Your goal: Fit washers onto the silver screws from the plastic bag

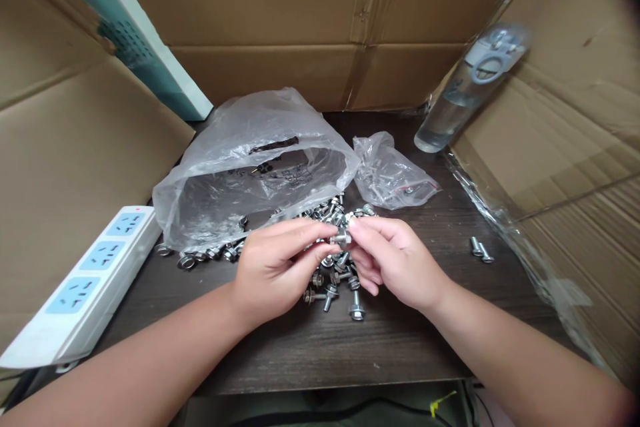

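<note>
Over a loose pile of bolts (340, 275), my two hands meet at the middle of the table. My left hand (275, 263) is closed in a pinch, thumb and forefinger at the end of a small silver bolt (343, 239) that points sideways. My right hand (393, 257) is closed close beside the bolt's head, its thumb and forefinger pressed on a small pale piece whose kind I cannot make out. Many bolts in the pile carry washers or flanges. One bolt (356, 307) lies apart at the pile's near edge.
Behind the pile a large clear plastic bag (240, 147) gapes towards me. A smaller bag (395, 177) of metal parts lies right of it. Two bolts (481, 250) lie at the right. A power strip (83, 280), a water bottle (460, 93) and cardboard walls (280, 13) surround the table (300, 360).
</note>
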Action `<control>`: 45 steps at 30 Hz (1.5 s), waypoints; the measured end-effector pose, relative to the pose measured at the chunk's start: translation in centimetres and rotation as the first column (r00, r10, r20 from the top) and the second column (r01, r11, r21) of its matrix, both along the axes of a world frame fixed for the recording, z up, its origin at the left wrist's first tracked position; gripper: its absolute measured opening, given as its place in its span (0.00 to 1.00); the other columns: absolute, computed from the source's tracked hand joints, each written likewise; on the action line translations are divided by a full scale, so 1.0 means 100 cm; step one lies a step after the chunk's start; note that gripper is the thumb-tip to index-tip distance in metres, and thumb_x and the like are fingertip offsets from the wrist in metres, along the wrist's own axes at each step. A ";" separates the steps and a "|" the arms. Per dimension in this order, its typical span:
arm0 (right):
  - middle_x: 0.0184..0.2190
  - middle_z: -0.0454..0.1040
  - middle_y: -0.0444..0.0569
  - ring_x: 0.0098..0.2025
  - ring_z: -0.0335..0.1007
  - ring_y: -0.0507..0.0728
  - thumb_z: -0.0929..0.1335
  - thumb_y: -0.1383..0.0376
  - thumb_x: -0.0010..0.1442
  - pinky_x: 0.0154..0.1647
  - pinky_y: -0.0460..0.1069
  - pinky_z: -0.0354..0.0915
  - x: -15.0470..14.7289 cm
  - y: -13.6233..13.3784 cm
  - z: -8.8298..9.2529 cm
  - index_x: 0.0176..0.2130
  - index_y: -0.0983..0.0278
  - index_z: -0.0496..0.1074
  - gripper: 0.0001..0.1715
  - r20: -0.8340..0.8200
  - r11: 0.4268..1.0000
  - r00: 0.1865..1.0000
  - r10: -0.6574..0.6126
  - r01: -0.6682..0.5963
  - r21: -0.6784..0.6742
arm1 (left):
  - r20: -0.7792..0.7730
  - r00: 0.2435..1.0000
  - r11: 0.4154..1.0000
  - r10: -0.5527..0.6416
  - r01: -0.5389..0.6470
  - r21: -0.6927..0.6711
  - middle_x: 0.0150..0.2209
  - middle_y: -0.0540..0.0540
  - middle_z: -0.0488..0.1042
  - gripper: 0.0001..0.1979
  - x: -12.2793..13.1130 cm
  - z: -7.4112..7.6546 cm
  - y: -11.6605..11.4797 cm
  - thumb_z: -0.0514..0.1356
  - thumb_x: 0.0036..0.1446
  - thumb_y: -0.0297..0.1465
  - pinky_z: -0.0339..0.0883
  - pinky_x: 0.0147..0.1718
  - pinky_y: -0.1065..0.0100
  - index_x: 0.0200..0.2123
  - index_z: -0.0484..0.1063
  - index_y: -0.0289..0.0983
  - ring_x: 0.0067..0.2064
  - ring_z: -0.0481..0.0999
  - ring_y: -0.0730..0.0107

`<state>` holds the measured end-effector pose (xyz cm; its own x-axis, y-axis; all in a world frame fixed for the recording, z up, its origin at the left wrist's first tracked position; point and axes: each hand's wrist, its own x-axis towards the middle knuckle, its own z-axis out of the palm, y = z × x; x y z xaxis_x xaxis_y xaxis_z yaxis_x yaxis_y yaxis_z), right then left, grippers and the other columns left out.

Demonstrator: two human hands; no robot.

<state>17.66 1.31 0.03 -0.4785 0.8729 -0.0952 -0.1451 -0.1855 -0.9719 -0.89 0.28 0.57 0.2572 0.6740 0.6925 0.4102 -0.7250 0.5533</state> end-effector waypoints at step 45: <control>0.23 0.63 0.41 0.22 0.59 0.48 0.65 0.63 0.66 0.22 0.45 0.59 0.004 -0.002 0.001 0.43 0.65 0.70 0.08 0.157 0.871 0.972 -0.176 0.079 0.486 | 0.077 0.989 0.960 0.128 -0.103 -0.260 0.31 0.49 0.81 0.06 0.001 0.002 -0.002 0.66 0.54 0.29 0.73 0.31 0.73 0.36 0.81 0.39 0.31 0.78 0.71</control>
